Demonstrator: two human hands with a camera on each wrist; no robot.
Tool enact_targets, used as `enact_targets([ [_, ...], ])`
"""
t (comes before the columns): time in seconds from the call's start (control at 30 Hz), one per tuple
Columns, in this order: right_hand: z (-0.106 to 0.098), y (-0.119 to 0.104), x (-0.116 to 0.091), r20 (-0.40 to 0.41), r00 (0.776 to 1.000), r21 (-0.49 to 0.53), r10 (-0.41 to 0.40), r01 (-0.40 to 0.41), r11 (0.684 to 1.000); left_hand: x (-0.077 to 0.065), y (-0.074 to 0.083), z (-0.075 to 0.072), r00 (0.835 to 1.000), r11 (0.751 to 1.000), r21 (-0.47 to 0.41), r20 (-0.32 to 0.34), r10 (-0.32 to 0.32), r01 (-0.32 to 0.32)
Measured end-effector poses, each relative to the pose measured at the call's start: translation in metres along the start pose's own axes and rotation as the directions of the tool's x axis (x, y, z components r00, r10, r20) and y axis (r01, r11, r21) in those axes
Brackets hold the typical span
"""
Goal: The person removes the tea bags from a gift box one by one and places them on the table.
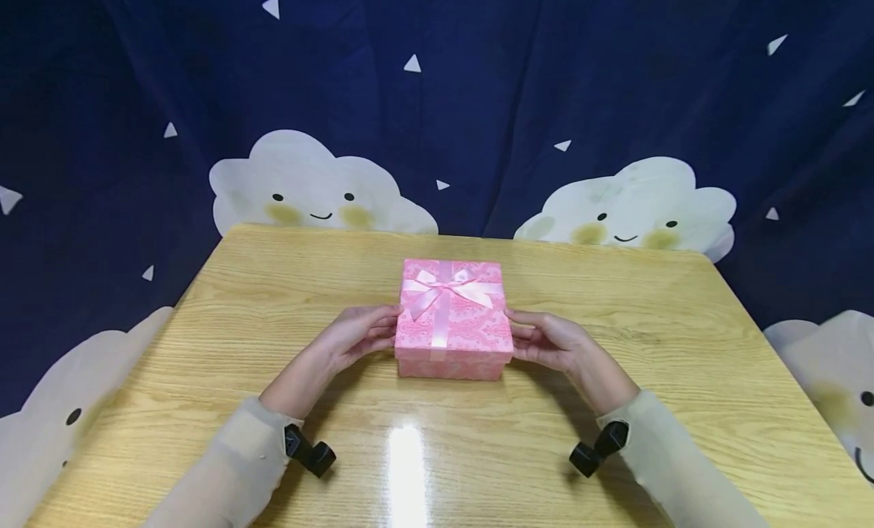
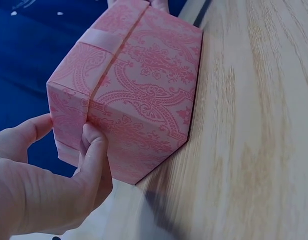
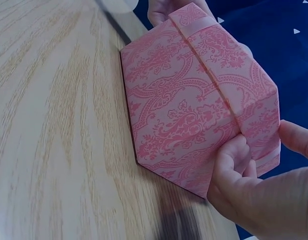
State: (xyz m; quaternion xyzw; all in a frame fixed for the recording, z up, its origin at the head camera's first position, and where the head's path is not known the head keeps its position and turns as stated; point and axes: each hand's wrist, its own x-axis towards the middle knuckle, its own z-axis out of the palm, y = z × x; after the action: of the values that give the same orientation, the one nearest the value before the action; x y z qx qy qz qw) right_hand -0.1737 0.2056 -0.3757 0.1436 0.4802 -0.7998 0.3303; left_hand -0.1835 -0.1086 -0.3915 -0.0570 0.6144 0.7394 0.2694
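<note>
A pink patterned gift box (image 1: 451, 367) rests on the wooden table, its lid (image 1: 478, 327) on top with a pale pink ribbon and bow (image 1: 447, 286). My left hand (image 1: 362, 336) holds the lid from the left side. In the left wrist view the thumb touches the lid's side (image 2: 69, 107), and curled fingers meet its lower rim. On the opposite side my right hand (image 1: 551, 344) holds the lid likewise, with curled fingers at the seam in the right wrist view. A thin line separates lid and base (image 3: 173, 105). The box's inside is hidden.
The light wooden table (image 1: 328, 255) extends around the box on all sides. Behind it hangs a dark blue curtain (image 1: 471, 118) with white triangles and smiling clouds. Black wrist cameras (image 1: 310, 452) sit on both sleeves.
</note>
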Motion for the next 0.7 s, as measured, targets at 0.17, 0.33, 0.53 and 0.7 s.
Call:
enact_targets([
  [0.17,0.0012,-0.0018,-0.0007,0.001,1.0,-0.041,0.001,-0.001,0.999,-0.0028,0.0031,0.0006,1.0,1.0,0.006,0.003,-0.02,0.02],
  [0.33,0.0018,-0.0028,-0.0022,0.011,1.0,-0.063,0.002,-0.001,0.998,-0.0054,0.008,0.0012,0.999,0.999,0.01,0.004,-0.036,0.036],
  [0.53,0.0036,-0.0034,-0.002,0.012,1.0,-0.085,0.002,-0.001,0.996,-0.0071,0.0092,0.0011,0.999,0.999,-0.002,-0.005,-0.033,0.033],
  [0.7,0.0019,-0.0043,-0.0017,0.011,1.0,-0.083,0.002,-0.001,0.997,-0.0061,0.0082,0.002,1.0,1.0,-0.018,-0.012,-0.025,0.025],
])
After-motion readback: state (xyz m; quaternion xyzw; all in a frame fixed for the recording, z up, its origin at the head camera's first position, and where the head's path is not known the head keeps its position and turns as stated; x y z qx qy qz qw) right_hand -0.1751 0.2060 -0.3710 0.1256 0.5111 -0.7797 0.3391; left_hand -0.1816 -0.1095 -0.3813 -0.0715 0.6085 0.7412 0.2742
